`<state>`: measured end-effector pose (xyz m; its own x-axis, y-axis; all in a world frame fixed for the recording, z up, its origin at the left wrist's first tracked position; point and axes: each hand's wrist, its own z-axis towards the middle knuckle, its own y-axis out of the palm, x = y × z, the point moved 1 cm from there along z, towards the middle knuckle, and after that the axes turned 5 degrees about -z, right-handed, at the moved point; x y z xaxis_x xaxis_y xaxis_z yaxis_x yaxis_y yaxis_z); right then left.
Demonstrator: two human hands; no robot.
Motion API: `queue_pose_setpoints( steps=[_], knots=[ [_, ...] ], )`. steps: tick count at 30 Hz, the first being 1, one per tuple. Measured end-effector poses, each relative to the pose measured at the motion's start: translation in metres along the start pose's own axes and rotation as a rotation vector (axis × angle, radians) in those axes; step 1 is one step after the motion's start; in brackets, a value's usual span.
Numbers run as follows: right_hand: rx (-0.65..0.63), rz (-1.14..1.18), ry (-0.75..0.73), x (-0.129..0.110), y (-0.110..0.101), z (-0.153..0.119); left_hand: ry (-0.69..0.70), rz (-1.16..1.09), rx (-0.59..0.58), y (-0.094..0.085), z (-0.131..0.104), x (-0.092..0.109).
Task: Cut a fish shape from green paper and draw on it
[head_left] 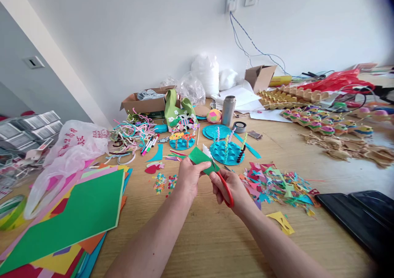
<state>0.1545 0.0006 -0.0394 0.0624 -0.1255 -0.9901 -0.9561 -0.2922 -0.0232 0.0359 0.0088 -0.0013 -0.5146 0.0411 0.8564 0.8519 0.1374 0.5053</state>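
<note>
- Your left hand (190,176) pinches a small green paper piece (196,155) between thumb and fingers, above the table (132,212).
- Your right hand (231,187) grasps red-handled scissors (228,192), blades at the green paper.
- Just beyond: a blue bumpy disc (218,157) bearing fuzzy stems.
- To your right: loose coloured scraps (286,185).
- To your left: stacked coloured sheets (83,208), a large green one uppermost.
</note>
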Motion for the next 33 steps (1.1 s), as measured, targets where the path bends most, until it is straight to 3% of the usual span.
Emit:
queue_pose_setpoints(
  steps=[17, 33],
  knots=[
    [-0.005, -0.034, 0.017, -0.0031, -0.0001, -0.0023, 0.051, 0.099, 0.043, -0.0054, 0.0049, -0.0022],
    [-0.036, -0.042, -0.015, -0.007, -0.0013, -0.0029, 0.033, 0.098, 0.006, -0.0045, 0.0036, 0.0017]
  ],
)
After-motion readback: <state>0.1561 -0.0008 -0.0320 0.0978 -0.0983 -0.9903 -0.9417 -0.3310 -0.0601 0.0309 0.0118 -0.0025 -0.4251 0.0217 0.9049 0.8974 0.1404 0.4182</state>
